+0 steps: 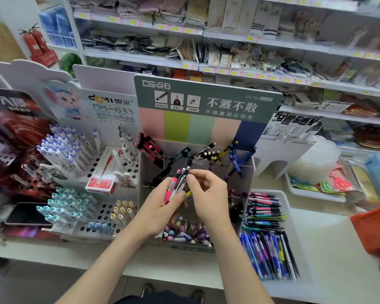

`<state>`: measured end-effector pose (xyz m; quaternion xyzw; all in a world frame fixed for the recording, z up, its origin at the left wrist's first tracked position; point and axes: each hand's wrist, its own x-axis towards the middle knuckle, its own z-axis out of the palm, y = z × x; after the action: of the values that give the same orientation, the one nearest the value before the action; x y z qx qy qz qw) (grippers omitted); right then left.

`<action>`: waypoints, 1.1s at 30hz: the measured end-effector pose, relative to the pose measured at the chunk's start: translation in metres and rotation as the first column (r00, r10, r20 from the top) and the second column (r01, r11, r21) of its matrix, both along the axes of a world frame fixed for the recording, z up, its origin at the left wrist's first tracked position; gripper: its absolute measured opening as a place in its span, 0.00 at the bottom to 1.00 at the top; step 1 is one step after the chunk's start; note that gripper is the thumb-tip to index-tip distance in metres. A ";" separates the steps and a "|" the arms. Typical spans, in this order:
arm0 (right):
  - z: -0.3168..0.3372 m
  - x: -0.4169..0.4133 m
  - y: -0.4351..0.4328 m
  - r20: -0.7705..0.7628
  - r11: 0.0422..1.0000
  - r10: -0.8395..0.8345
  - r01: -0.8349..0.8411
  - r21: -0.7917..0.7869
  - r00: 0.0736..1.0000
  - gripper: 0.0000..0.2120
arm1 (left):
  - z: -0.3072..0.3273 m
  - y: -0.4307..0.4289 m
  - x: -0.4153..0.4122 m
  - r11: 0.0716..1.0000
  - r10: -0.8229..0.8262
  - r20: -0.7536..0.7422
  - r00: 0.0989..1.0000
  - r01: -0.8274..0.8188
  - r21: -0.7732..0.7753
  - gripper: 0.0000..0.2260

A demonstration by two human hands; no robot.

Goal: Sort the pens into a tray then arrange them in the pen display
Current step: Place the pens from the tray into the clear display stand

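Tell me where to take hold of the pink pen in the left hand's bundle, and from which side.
Probably pinch the pink pen by its top end, which pokes out above the left hand. Come from above and the left: the lower barrel is held in that hand's grip, and the other pens lie against its right side.

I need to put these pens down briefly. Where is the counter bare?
Bare counter lies right of the white tray, up to the orange item; a narrow strip also runs along the front edge. Left is crowded: perforated pen stands, a phone.
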<state>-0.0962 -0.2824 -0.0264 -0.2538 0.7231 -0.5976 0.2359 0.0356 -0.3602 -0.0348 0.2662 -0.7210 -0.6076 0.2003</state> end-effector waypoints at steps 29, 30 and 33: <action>-0.003 0.005 0.017 -0.044 0.995 0.069 -0.072 -0.066 0.997 0.06 | 0.003 0.010 -0.004 0.994 0.077 -0.071 0.995 -0.070 0.087 0.18; -0.002 0.003 0.017 -0.046 0.995 0.036 -0.040 -0.087 0.998 0.06 | 0.005 0.010 -0.006 0.995 0.077 -0.062 0.995 -0.072 0.075 0.18; 0.006 -0.017 0.018 -0.131 0.981 -0.151 0.133 -0.140 0.980 0.07 | 0.007 0.010 -0.009 0.994 0.096 -0.030 0.995 -0.094 0.057 0.18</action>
<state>-0.1127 -0.2641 -0.0203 -0.2581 0.7135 -0.6396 0.1235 0.0266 -0.3505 -0.0274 0.2955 -0.6869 -0.6216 0.2334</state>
